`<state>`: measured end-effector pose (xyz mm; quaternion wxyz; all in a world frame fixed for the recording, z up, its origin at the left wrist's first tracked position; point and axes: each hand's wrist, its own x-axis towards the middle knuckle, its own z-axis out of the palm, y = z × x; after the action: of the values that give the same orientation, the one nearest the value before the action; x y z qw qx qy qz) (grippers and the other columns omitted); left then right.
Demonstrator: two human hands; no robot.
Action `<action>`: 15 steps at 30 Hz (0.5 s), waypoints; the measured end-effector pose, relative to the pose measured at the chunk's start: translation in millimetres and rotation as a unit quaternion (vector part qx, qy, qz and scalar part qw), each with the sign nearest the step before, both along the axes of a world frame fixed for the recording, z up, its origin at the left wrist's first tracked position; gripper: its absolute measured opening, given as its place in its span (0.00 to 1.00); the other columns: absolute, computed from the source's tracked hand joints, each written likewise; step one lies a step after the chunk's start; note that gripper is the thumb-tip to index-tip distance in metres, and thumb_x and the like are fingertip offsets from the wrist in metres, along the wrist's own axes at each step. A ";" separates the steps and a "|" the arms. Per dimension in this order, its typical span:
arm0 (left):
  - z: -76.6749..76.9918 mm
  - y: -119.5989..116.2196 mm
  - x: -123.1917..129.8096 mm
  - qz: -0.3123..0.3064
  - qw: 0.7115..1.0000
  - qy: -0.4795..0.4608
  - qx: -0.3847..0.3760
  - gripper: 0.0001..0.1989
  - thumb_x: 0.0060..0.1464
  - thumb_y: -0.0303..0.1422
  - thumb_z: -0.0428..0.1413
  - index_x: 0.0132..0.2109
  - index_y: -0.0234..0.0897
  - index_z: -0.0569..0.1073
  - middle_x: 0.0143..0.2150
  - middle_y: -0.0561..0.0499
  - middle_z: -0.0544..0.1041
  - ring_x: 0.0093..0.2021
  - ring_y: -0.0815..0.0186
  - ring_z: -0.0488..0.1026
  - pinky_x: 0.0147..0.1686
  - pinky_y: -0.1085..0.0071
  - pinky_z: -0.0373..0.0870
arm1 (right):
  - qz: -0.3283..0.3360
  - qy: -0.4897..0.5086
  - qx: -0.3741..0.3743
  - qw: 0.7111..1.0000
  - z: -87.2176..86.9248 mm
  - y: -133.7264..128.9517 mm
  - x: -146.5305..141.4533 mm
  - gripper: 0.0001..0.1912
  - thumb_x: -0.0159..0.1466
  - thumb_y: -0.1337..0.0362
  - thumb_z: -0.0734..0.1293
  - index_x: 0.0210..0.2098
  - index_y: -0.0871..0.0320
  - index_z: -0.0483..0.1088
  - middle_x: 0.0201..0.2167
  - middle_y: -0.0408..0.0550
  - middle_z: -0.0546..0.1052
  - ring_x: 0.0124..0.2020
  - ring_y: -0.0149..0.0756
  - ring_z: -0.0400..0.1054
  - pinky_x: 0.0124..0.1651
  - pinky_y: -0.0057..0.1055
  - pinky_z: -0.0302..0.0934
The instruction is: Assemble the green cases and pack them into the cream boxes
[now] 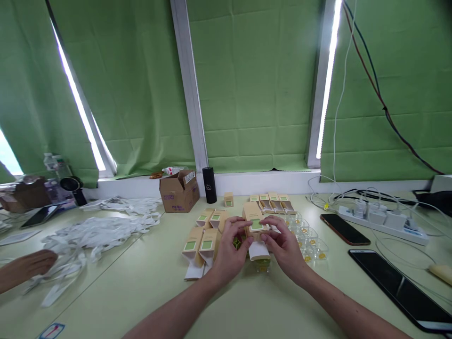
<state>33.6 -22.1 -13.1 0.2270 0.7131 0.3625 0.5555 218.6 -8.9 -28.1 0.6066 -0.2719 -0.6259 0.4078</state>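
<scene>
Between my two hands is a small kraft-coloured carton (252, 212) with a green square on its face and a white flap hanging toward me. My left hand (229, 247) grips its left side, fingers on the front and thumb low. My right hand (285, 245) pinches the right side near the flap. Just under the flap shows a clear, green-tinted object (262, 266), mostly hidden. Left of my left hand stand several similar cartons (190, 240) with their flaps out. Several clear little containers with yellow bits (311, 245) are grouped beyond my right hand.
More cartons (273, 202) stand behind. At the back are a brown cardboard box (179, 192) and a black cylinder (209, 185). Two phones (345, 229) and a power strip (384, 223) with cables lie right. At left, another person's hand (33, 264) touches white strips (102, 233).
</scene>
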 end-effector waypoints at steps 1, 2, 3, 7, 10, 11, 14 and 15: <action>0.3 -0.4 -0.5 -0.001 1.000 0.003 -0.001 0.14 0.65 0.36 0.59 0.57 0.46 0.77 0.59 0.44 0.65 0.48 0.62 0.74 0.49 0.62 0.75 | -0.002 0.003 -0.001 1.000 0.1 0.0 0.0 0.14 0.68 0.54 0.72 0.51 0.48 0.74 0.58 0.50 0.66 0.38 0.35 0.77 0.36 0.32 0.74; 0.6 -0.9 -1.3 -0.002 1.000 0.007 -0.002 0.15 0.65 0.36 0.59 0.57 0.46 0.76 0.60 0.44 0.65 0.48 0.61 0.73 0.50 0.61 0.75 | -0.003 0.006 -0.002 1.000 0.3 0.1 0.0 0.14 0.68 0.54 0.72 0.51 0.47 0.75 0.58 0.50 0.66 0.38 0.36 0.77 0.36 0.33 0.74; 1.2 -1.7 -2.3 -0.005 1.000 0.013 -0.004 0.16 0.66 0.38 0.59 0.59 0.47 0.76 0.61 0.44 0.64 0.49 0.60 0.73 0.52 0.60 0.75 | -0.004 0.007 -0.004 1.000 0.6 0.3 0.1 0.14 0.67 0.54 0.72 0.51 0.47 0.75 0.57 0.50 0.67 0.38 0.36 0.77 0.36 0.33 0.74; 4.6 -6.4 -6.6 -0.044 0.998 0.046 -0.013 0.24 0.66 0.46 0.58 0.66 0.51 0.70 0.67 0.42 0.57 0.54 0.55 0.72 0.56 0.54 0.73 | -0.011 0.015 -0.014 1.000 2.9 1.4 1.5 0.15 0.66 0.53 0.73 0.51 0.48 0.74 0.57 0.50 0.69 0.34 0.33 0.75 0.35 0.33 0.74; 7.0 -9.5 -7.6 -0.073 0.994 0.071 -0.028 0.35 0.60 0.51 0.62 0.71 0.54 0.64 0.72 0.42 0.51 0.63 0.47 0.66 0.60 0.49 0.70 | -0.027 0.021 -0.013 0.999 4.8 1.8 2.3 0.16 0.66 0.53 0.73 0.51 0.49 0.74 0.57 0.50 0.70 0.35 0.34 0.76 0.37 0.33 0.74; 7.6 -10.2 -7.5 -0.076 0.993 0.078 -0.036 0.38 0.58 0.51 0.64 0.72 0.54 0.62 0.73 0.42 0.49 0.66 0.45 0.63 0.61 0.48 0.69 | -0.031 0.021 -0.014 0.999 5.2 1.7 2.3 0.16 0.66 0.53 0.73 0.51 0.49 0.74 0.57 0.50 0.70 0.36 0.34 0.76 0.37 0.33 0.74; 8.4 -11.6 -6.3 -0.077 0.992 0.090 -0.054 0.44 0.54 0.48 0.68 0.73 0.56 0.58 0.74 0.42 0.47 0.68 0.43 0.60 0.64 0.45 0.65 | -0.031 0.021 -0.024 0.999 5.7 1.1 1.7 0.16 0.65 0.53 0.74 0.51 0.49 0.74 0.56 0.50 0.72 0.34 0.34 0.76 0.35 0.33 0.74; 8.4 -12.0 -6.0 -0.076 0.991 0.090 -0.054 0.45 0.54 0.47 0.68 0.73 0.56 0.58 0.74 0.42 0.47 0.68 0.43 0.60 0.64 0.44 0.65 | -0.030 0.021 -0.025 0.999 5.8 0.9 1.4 0.17 0.65 0.53 0.74 0.51 0.49 0.74 0.55 0.50 0.73 0.34 0.34 0.76 0.35 0.33 0.74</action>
<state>27.6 -34.1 -4.7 0.2735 0.7725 0.3557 0.4493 220.0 -8.0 -22.4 0.6245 -0.2971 -0.5941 0.4108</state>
